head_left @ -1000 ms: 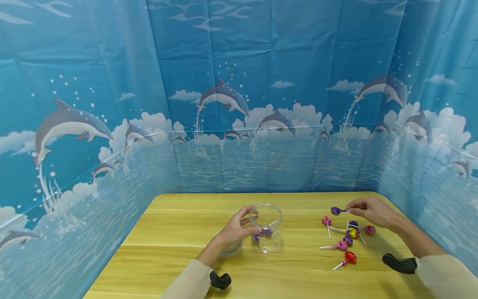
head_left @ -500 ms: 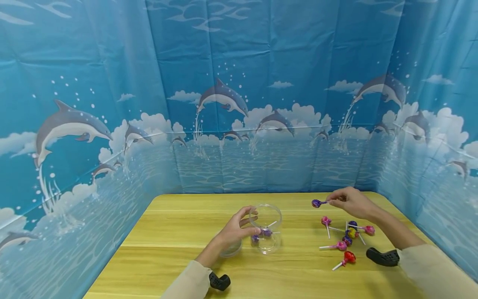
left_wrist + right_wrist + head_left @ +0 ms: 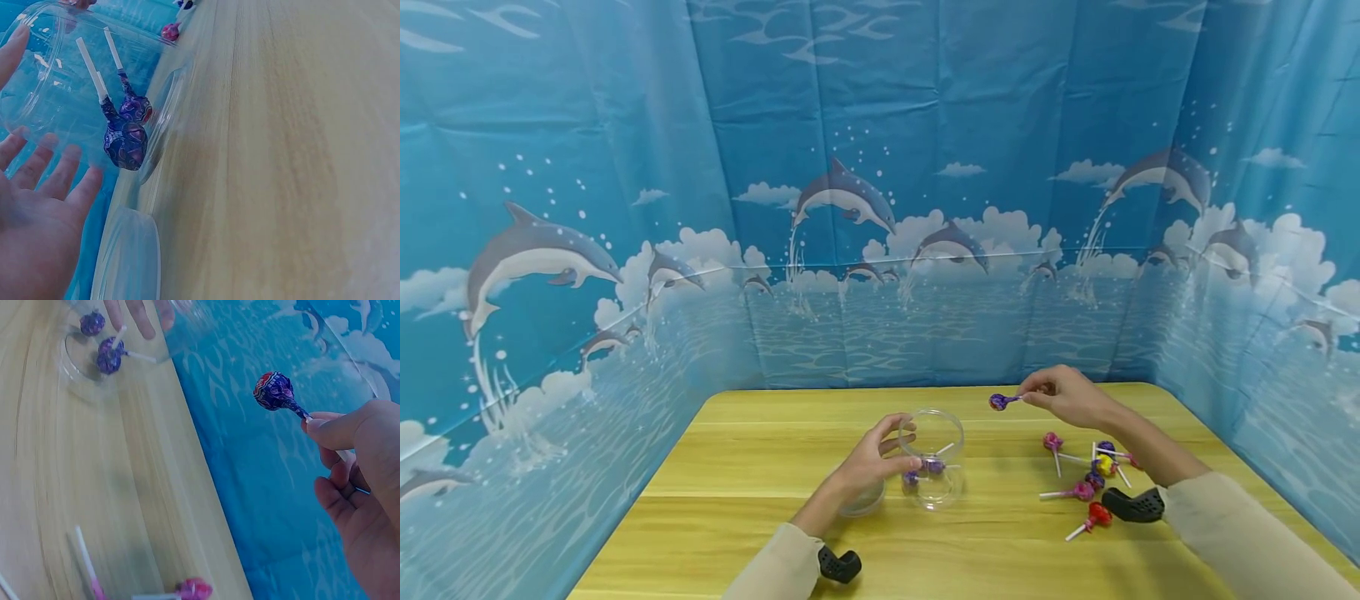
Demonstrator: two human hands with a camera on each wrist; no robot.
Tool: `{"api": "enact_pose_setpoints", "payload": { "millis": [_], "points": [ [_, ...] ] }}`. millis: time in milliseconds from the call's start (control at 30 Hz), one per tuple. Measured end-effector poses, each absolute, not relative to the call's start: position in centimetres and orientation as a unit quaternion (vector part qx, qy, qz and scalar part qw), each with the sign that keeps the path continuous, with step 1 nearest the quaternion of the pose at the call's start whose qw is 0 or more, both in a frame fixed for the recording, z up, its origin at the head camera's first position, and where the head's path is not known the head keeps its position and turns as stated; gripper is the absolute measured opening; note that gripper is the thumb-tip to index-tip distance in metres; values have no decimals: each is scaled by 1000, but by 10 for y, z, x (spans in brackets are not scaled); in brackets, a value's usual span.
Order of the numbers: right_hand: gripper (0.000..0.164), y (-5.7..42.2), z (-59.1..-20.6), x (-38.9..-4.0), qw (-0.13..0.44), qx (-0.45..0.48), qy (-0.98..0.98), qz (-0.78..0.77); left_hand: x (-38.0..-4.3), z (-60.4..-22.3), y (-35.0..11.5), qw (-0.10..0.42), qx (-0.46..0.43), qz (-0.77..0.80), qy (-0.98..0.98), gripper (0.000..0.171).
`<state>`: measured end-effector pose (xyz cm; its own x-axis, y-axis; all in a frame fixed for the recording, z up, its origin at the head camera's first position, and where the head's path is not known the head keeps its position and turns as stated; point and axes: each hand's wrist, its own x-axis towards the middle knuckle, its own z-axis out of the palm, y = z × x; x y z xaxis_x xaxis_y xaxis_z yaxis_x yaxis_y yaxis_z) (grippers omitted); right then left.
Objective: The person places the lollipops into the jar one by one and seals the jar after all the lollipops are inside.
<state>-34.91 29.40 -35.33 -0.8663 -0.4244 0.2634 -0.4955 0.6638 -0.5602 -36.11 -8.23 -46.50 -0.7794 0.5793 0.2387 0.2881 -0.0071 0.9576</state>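
My left hand (image 3: 880,454) holds a clear plastic jar (image 3: 957,457) upright on the table, thumb on one side of its wall and fingers on the other. Purple-wrapped lollipops (image 3: 126,145) lie at the bottom of the jar, white sticks leaning up. Between thumb and fingertips, my right hand (image 3: 1063,396) pinches the stick of another purple lollipop (image 3: 273,391). That lollipop is raised above the table, to the right of the jar, its wrapped head pointing left toward it. A clear round lid (image 3: 862,502) lies beside the jar, partly covered by my left hand and wrist.
On the right of the wooden table (image 3: 737,533) lie several loose lollipops: a red one (image 3: 1099,514), pink ones (image 3: 1083,491), a yellow one (image 3: 1105,465) and purple ones. My right forearm passes over part of this group. A blue dolphin-print curtain (image 3: 880,333) surrounds the table.
My right hand has moved left with the purple lollipop, from above the loose group toward the jar, rising slightly. My left hand and the jar have stayed in place.
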Motion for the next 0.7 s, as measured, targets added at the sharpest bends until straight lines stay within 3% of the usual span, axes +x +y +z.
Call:
{"api": "enact_pose_setpoints", "payload": {
  "millis": [700],
  "points": [
    [12,223,-345,-360,41,370,-874,313,-362,-466,-82,112,312,639,694,72]
  ]
}}
